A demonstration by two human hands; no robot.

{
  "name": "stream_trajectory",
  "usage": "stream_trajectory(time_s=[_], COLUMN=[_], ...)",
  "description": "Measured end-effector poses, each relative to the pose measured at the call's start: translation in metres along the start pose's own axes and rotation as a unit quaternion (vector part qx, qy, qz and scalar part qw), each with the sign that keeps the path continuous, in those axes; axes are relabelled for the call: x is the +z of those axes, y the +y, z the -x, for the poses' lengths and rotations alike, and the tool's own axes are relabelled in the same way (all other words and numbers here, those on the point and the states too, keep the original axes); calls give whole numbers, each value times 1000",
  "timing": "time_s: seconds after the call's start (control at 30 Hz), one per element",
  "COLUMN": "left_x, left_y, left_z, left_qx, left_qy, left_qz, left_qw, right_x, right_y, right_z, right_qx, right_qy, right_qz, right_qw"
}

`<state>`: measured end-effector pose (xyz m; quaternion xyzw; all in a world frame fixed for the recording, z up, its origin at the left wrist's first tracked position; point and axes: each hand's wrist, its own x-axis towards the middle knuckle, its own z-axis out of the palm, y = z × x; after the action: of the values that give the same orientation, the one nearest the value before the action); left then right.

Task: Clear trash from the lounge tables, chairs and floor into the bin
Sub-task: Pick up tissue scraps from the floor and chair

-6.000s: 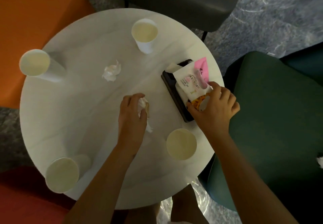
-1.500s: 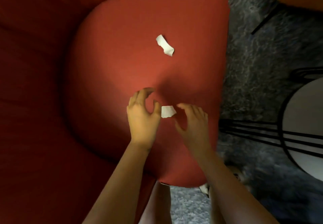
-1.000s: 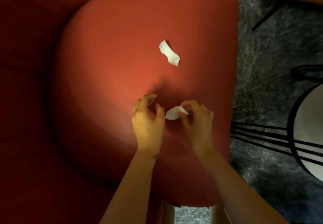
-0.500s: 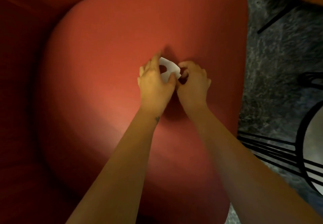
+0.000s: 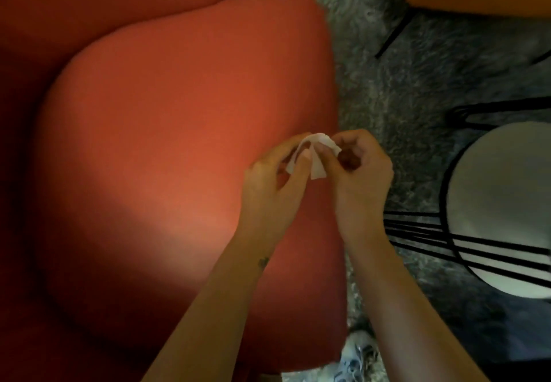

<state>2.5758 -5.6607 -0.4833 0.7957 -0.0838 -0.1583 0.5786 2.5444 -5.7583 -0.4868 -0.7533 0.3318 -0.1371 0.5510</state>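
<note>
Paper scraps (image 5: 317, 167) sit pinched between left hand (image 5: 272, 186) and right hand (image 5: 362, 174).

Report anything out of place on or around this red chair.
Only the white paper scraps look out of place. They are litter, pinched between the left hand and right hand over the right side of the red seat cushion. Nothing else visible looks spilled, askew or damaged.

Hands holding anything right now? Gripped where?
White paper scraps, pinched at the left edge by the left hand and at the upper right edge by the right hand, over the red chair seat.
</note>
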Motion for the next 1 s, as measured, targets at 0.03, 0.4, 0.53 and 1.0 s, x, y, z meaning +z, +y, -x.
stream_trajectory(time_s=[0.03,0.4,0.53,1.0], left_x=[11,128,190,350], left_y=[13,156,206,250], left_z=[5,65,96,212], left_qx=[4,77,78,80], left_qy=[-20,-163,-200,-347], left_qz=[33,179,154,34], left_qw=[999,967,964,934], right_x=[-20,-234,-321,-508], right_y=[-5,-49,-56,19], right_z=[1,31,52,133], right_qx=[-3,-50,-39,-5], right_qy=[17,128,156,254], right_qz=[-8,-101,-115,10], right_qw=[1000,985,980,967])
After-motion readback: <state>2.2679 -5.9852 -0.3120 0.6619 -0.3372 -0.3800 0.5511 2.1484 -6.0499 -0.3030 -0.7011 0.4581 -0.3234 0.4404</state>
